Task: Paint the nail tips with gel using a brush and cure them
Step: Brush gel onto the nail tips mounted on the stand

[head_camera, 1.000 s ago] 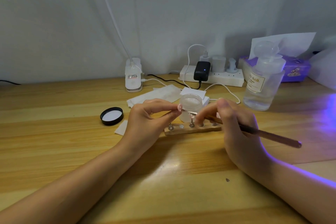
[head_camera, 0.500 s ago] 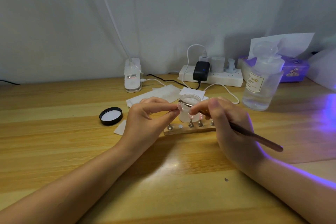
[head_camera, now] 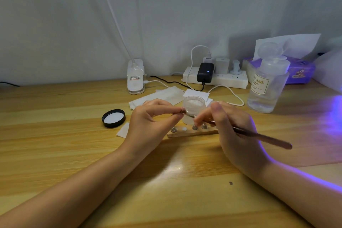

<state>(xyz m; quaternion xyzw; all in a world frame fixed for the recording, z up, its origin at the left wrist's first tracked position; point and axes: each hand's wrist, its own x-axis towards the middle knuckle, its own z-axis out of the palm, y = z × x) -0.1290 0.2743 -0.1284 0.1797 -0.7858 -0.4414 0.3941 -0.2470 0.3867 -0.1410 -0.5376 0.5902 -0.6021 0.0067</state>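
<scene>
Fingertips of my left hand (head_camera: pixel 148 122) pinch a small pale nail tip (head_camera: pixel 183 111), held up just in front of the open clear plastic gel jar (head_camera: pixel 193 109). My right hand (head_camera: pixel 233 127) has its grip closed pen-fashion around the long brown-handled brush (head_camera: pixel 259 136), whose head points left and reaches the pinched tip. I judge this to be the painting step, with curing not yet begun. Just below my fingers lies the narrow wooden holder strip (head_camera: pixel 192 132) with its metal pegs; whether those carry other tips I cannot tell. The jar's black round lid (head_camera: pixel 113 118) lies apart to the left on the pale wooden surface (head_camera: pixel 55 135). Violet light falls across the surface from the right, its source out of view. Next calls for a steady, light stroke along the tip without flooding its edges, while my left pinch holds it level.
</scene>
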